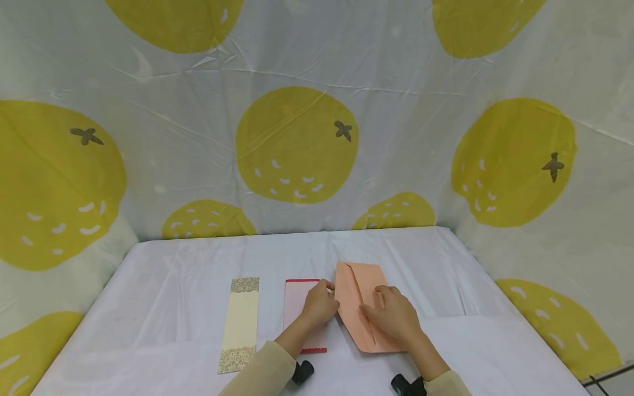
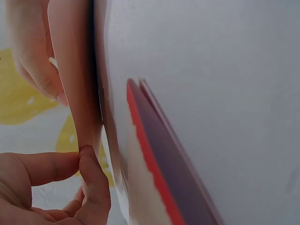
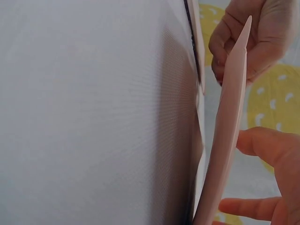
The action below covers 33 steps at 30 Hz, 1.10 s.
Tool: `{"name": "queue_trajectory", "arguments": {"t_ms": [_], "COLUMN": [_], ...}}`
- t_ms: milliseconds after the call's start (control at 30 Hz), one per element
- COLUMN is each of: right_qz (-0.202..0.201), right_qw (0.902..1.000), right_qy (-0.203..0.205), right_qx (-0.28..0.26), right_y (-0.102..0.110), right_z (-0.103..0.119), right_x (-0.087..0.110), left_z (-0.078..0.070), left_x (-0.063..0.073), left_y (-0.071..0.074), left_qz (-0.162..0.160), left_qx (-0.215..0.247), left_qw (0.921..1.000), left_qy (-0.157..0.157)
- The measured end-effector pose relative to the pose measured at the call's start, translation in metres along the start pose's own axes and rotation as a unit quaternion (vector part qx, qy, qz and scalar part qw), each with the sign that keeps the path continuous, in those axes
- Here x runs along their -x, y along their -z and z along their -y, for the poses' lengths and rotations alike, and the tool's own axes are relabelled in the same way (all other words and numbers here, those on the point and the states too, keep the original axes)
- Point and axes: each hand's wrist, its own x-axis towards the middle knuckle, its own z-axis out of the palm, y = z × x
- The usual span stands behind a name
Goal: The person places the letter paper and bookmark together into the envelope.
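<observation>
A peach paper envelope (image 1: 361,280) stands tilted over the right part of the table, its long flap seam facing up. My left hand (image 1: 320,302) pinches its left edge between thumb and forefinger, which the left wrist view shows close up at the fingers (image 2: 91,168). Spread over the envelope's face is my right hand (image 1: 393,313). In the right wrist view, thumb and a finger (image 3: 255,140) touch the same side of the paper, fairly straight. Under my left hand lies a pale pink card (image 1: 297,308) with red scalloped ends, partly covered by my wrist.
A cream card (image 1: 241,313) with gold lace-patterned ends lies left of the pink one. White cloth (image 1: 168,308) covers the table. Fabric printed with yellow fruit (image 1: 297,146) hangs behind and at both sides.
</observation>
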Motion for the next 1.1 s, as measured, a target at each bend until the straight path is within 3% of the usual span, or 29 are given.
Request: {"name": "queue_trajectory", "arguments": {"t_ms": [333,600,1100], "right_qz": [-0.007,-0.004,0.016], "right_qw": [0.9998,0.9979,0.9944], "right_qy": [-0.016,-0.034,-0.039], "right_qx": [-0.013,-0.056,-0.096], "right_y": [0.002,0.008,0.016], "right_z": [0.002,0.002,-0.018], "right_x": [-0.002,-0.003,-0.013], "left_z": [0.003,0.004,0.002], "left_x": [-0.001,-0.002,0.0], "left_y": [0.001,0.003,0.002], "left_qz": [0.002,0.002,-0.001], "left_qx": [0.021,0.037,0.048], "left_qw": [0.9997,0.9992,0.9987], "left_qy": [0.009,0.014,0.018]}}
